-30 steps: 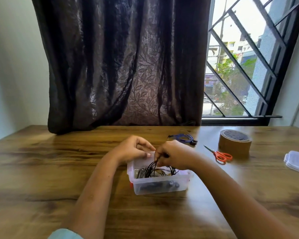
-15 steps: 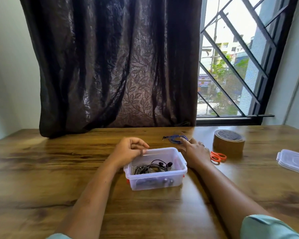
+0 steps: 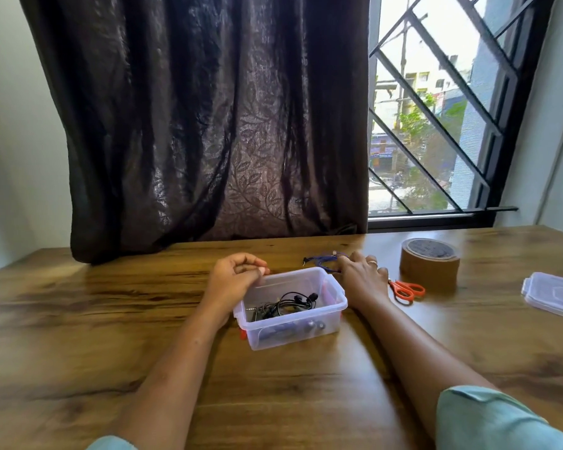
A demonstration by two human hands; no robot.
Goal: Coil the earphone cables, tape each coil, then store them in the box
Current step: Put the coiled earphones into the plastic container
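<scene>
**Hands either side of the box, blue cable outside it**

Your left hand (image 3: 233,280) sits at the far left corner of the clear plastic box (image 3: 336,290), fingers curled in with the tips drawn together just above the rim. You seem to have nothing between them, though I cannot tell whether they pinch the rim itself. Your right hand (image 3: 361,280) lies on the table (image 3: 111,319) just beside the box's right wall, fingers stretched forward and fairly straight (a ring shows on one of them). Their tips reach the blue earphone cable (image 3: 322,258), which lies loosely on the wood just beyond the box's far right corner. Whether you have hold of it is hidden by the fingers.

Inside the box lies a bundle of black earphones (image 3: 293,303), the buds towards the right. More dark shapes show blurred through the near wall, and I cannot make out what they are.

To the right of your right hand are the orange-handled scissors (image 3: 407,290), their blades hidden behind it. Just beyond them the roll of brown tape (image 3: 429,264) lies flat. The box's clear lid (image 3: 553,295) lies well apart at the right edge of the table. A dark curtain (image 3: 208,125) hangs behind the table, beside a barred window (image 3: 436,125).
</scene>
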